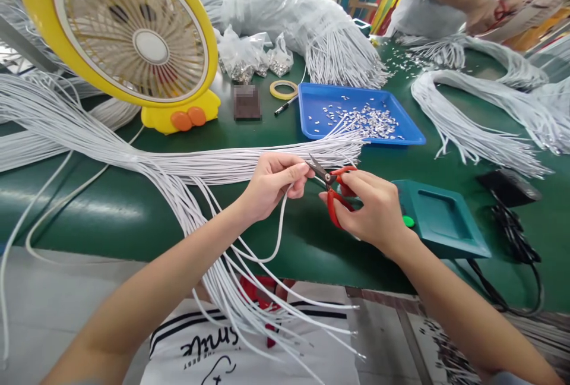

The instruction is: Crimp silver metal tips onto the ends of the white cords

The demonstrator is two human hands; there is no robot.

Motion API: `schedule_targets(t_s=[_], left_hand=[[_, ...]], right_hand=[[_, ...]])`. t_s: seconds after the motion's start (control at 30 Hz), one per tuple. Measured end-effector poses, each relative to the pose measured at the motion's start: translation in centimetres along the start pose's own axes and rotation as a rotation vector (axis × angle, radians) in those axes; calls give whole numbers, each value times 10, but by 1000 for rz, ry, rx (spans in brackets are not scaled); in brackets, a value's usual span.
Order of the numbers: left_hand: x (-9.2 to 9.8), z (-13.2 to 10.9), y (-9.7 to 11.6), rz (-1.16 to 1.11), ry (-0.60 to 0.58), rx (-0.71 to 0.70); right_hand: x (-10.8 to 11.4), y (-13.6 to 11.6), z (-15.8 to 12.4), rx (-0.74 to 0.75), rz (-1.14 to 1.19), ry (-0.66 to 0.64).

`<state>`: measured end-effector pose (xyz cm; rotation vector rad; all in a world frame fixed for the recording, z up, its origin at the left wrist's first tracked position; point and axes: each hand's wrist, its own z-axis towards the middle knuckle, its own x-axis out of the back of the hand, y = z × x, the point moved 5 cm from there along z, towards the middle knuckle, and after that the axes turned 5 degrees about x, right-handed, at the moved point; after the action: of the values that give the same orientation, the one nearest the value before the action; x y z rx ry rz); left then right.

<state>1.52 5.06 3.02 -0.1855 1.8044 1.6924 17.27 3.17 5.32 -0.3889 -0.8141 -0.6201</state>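
My left hand (280, 183) pinches a white cable (281, 224) near its end, thumb against the fingers. In my right hand (369, 204) is a pair of red-handled scissors (332, 195), fingers through the loops. The dark blades are apart and point at my left fingertips, close to the cable end. Behind both hands a thick bundle of white cables (214, 162) runs across the table, its ends lying over the front rim of a blue tray (307, 129) that holds many small metal pieces (374, 120). More white cables (227, 281) hang over the table's front edge.
A yellow fan (207, 34) stands at left on the green table (111, 212). Tape roll (284, 89), pen (285, 106) and bags of metal parts (244, 58) lie behind. A green device (449, 218) and black adapter (507, 188) sit right. A co-worker's hands (485, 13) work at far right.
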Motion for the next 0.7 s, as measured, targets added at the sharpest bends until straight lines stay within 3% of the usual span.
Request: schedule_targets(t_s=[0.23,0.7], left_hand=[[2,2,-1,-17,10,23],[7,4,-7,-3,109,73]], right_hand=[[-2,0,-1,-4,18,-45],[-4,-9,-6,40,-242,-135]])
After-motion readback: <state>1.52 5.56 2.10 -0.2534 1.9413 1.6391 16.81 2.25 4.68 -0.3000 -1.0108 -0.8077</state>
